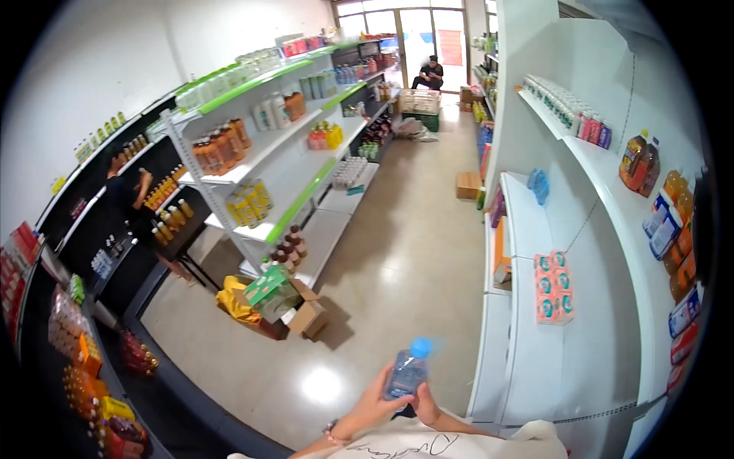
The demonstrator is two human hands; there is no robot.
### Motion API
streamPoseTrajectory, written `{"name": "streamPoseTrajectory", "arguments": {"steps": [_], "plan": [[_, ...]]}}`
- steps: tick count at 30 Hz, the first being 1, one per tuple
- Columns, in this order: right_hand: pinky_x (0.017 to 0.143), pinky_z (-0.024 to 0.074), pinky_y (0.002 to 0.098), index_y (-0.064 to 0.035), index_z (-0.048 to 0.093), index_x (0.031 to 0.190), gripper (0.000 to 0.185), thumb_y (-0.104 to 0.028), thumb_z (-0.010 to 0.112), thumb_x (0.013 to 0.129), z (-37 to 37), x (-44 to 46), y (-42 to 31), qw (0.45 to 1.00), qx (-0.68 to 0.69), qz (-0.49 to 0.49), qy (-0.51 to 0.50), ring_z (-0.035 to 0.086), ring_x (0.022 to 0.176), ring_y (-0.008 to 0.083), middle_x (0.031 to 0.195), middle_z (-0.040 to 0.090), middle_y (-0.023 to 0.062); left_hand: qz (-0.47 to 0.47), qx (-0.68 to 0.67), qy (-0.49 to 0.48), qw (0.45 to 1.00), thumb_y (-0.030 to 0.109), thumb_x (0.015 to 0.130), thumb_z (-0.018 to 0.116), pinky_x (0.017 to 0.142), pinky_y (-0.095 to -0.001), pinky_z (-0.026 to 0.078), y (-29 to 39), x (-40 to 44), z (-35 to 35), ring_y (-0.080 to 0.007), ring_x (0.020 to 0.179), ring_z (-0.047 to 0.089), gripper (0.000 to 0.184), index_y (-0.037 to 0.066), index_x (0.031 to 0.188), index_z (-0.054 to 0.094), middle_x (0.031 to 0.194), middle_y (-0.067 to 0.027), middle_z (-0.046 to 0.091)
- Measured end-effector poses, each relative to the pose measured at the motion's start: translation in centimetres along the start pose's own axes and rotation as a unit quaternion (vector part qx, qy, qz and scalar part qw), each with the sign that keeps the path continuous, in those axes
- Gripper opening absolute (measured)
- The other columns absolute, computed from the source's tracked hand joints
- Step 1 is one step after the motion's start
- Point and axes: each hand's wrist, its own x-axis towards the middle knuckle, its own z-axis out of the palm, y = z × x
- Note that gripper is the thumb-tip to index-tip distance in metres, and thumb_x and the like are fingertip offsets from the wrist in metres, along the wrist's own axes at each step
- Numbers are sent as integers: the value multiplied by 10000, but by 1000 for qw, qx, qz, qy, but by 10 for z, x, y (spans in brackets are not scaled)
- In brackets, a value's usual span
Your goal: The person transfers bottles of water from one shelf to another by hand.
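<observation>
Low in front of my body I hold a clear plastic bottle (406, 375) with a blue cap, tilted slightly to the right. My left hand (372, 401) is closed around its left side, with a bracelet at the wrist. The fingers of my right hand (425, 405) press against the bottle's lower right side. A faint blur surrounds the cap. Part of the label shows, but its print is too small to read.
A shelf on the right bears a pink multipack (553, 288) and a blue pack (538, 186). An open cardboard box (309, 312) stands on the floor at left. One person (126, 199) stands by the left shelves; another (430, 74) sits near the glass door.
</observation>
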Motion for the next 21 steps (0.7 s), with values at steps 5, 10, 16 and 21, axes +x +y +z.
{"name": "streamPoseTrajectory", "arguments": {"steps": [5,10,16,21], "plan": [[1023,348,345,-62,215,1416,764,-201,685,830,-18,63,-81,982,-150,-86,73,415,1221,191,1369,380,114,5,21,-34,999,252,681,833,869,-336,491,8,94,10,-259,1057,608,824,35,1332,377,1165,-157,588],[788,485,288,-19,599,857,117,-37,697,796,-35,132,-119,958,-210,-73,182,596,868,140,937,656,103,73,174,-28,982,211,653,828,857,-350,495,-24,162,20,-283,1004,620,751,36,1267,432,1134,-168,599],[751,477,284,-10,581,744,119,-28,676,813,-47,227,-123,944,-238,-120,196,601,830,140,824,659,100,92,81,-67,990,292,615,854,801,-353,513,-55,261,-24,-313,933,646,724,20,1180,494,1043,-174,626],[775,471,301,-6,598,743,99,-21,672,809,-54,355,-130,949,-239,-94,185,609,866,164,828,661,99,128,66,-80,986,255,622,841,808,-350,518,-67,377,-86,-300,945,654,740,15,1224,483,1069,-179,631]]}}
